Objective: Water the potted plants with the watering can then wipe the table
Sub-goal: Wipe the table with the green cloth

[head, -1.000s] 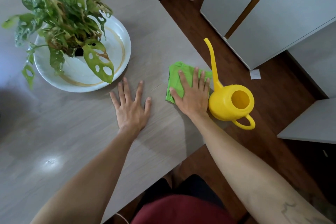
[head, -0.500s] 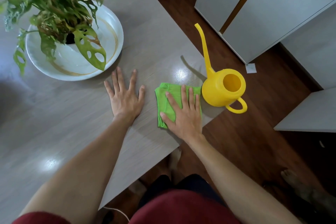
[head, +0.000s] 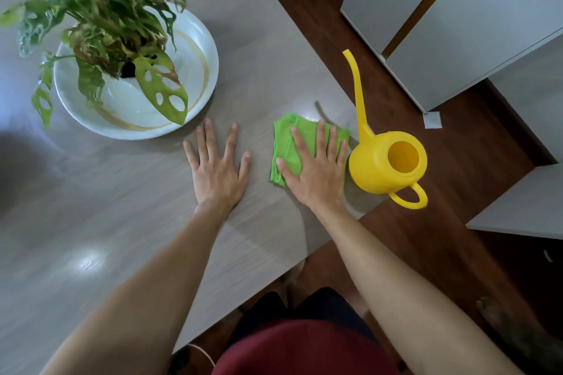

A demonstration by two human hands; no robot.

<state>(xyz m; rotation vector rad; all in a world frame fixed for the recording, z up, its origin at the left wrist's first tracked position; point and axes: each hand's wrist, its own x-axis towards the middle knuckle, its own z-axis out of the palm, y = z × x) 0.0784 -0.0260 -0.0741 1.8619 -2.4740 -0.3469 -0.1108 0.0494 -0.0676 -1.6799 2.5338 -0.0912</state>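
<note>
A folded green cloth (head: 286, 143) lies on the grey table (head: 122, 207) near its right edge. My right hand (head: 316, 170) presses flat on the cloth with fingers spread. Left of it, my left hand (head: 217, 166) rests flat on the bare tabletop, holding nothing. A yellow watering can (head: 387, 164) with a long thin spout stands at the table's right corner, right beside my right hand. The potted plant (head: 106, 18), with holed green leaves, sits in a wide white dish (head: 195, 70) at the back left.
Dark wood floor (head: 457, 192) lies to the right of the table. Grey cabinet panels (head: 475, 15) stand at the back right, and a grey surface (head: 524, 210) juts in at the right. A thin cord lies on the floor at the back.
My right hand slid the green cloth toward me and leftward along the table's right edge, then slightly back out. The left hand stayed flat on the table. The watering can has not moved.
</note>
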